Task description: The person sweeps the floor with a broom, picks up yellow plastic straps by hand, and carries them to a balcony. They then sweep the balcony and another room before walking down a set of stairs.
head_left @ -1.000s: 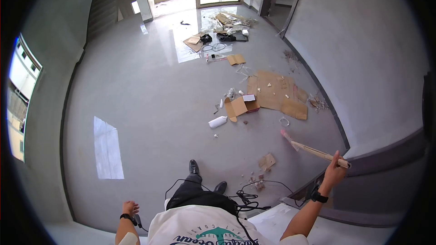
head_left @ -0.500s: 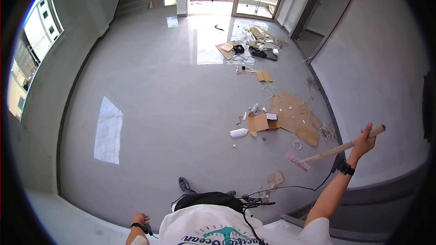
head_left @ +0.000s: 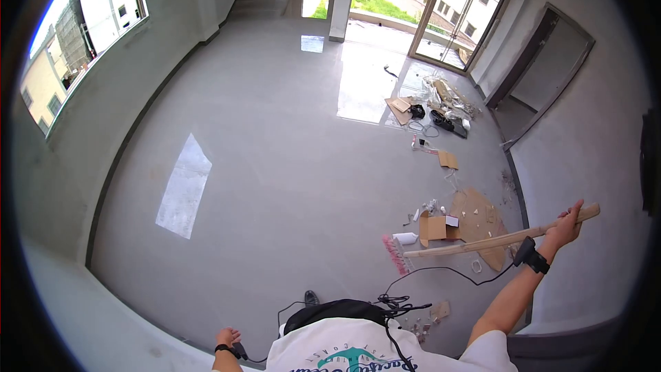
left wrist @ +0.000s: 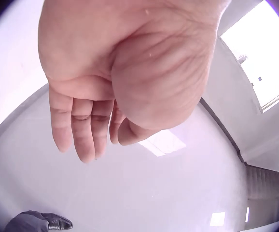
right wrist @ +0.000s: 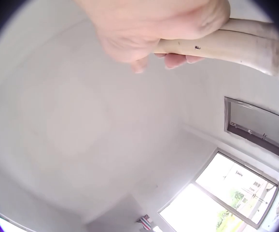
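Observation:
My right hand (head_left: 566, 229) grips a broom (head_left: 482, 244) near the top end of its pale wooden handle. The handle slants down to the left, ending in a head of pink bristles (head_left: 394, 255) that overlaps the floor beside a white bottle (head_left: 406, 238). In the right wrist view the fingers wrap round the wooden handle (right wrist: 226, 46), and the bristles are out of that view. My left hand (head_left: 228, 337) hangs at my side, holding nothing. Its fingers (left wrist: 84, 130) droop loosely in the left wrist view.
An opened cardboard box (head_left: 437, 229) and a flattened cardboard sheet (head_left: 475, 210) lie on the right of the floor. Further off is a heap of plastic and scraps (head_left: 444, 100). Small debris (head_left: 421, 327) lies near my feet. Black cables (head_left: 392, 301) trail from my waist.
The broom's head has swung left across the floor, and my right hand has risen and moved outward with the handle. My view has turned left. The left hand still hangs loose.

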{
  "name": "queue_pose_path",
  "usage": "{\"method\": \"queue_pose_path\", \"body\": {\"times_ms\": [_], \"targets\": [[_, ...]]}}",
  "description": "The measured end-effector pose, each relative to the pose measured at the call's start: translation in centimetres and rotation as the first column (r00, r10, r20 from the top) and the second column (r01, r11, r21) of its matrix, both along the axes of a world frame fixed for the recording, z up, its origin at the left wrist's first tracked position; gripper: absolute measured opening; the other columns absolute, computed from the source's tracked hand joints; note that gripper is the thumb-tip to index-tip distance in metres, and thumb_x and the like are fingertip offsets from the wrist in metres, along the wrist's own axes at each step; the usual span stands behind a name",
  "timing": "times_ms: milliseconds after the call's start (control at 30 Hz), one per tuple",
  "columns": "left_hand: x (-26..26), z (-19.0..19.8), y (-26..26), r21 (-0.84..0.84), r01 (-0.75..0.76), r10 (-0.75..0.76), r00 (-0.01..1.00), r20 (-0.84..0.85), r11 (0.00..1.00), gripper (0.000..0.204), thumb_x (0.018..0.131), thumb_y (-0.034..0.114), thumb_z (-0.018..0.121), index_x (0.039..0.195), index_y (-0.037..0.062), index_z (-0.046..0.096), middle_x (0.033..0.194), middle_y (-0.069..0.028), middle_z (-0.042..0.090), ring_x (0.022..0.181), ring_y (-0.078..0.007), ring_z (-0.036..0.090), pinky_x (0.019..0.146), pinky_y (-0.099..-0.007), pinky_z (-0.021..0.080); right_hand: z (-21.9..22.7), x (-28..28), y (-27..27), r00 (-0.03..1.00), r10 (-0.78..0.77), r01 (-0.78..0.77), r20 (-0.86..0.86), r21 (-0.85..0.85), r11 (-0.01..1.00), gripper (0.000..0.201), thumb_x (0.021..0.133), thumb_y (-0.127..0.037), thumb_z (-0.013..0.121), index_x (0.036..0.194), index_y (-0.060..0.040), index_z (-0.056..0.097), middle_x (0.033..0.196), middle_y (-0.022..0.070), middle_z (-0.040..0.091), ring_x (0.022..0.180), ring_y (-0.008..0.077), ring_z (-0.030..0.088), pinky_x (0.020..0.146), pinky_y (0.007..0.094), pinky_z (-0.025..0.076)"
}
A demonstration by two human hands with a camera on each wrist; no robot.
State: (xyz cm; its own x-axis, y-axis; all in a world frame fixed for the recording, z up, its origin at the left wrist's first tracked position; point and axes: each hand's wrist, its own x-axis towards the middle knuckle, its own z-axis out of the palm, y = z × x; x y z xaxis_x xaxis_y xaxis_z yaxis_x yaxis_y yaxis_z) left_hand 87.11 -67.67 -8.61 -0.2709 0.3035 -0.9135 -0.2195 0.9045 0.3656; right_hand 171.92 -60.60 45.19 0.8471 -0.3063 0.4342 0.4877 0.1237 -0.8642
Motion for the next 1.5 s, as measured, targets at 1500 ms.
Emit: {"method": "queue_pose_path", "body": {"times_ms": [1500], "targets": [[3.6,-1.2,96.7,-0.198,0.084,-0.087,0.996,-0.011,0.977,0.029,0.095,0.019,0.044,0.117,0.0003,0.047,0.1,-0.0154,0.061,0.081,-0.0247,0.065,0.056,-0.0368,0.055,-20.4,-0.7,90.0,0.627,0.728,-0.771,-0.276,-0.087,0.631,0.035,0.096,-0.038,0.05,0.086,-0.0044,0.052,0.07,0.0049,0.054,0.066,0.0154,0.053,0.067,0.0303,0.046]]}}
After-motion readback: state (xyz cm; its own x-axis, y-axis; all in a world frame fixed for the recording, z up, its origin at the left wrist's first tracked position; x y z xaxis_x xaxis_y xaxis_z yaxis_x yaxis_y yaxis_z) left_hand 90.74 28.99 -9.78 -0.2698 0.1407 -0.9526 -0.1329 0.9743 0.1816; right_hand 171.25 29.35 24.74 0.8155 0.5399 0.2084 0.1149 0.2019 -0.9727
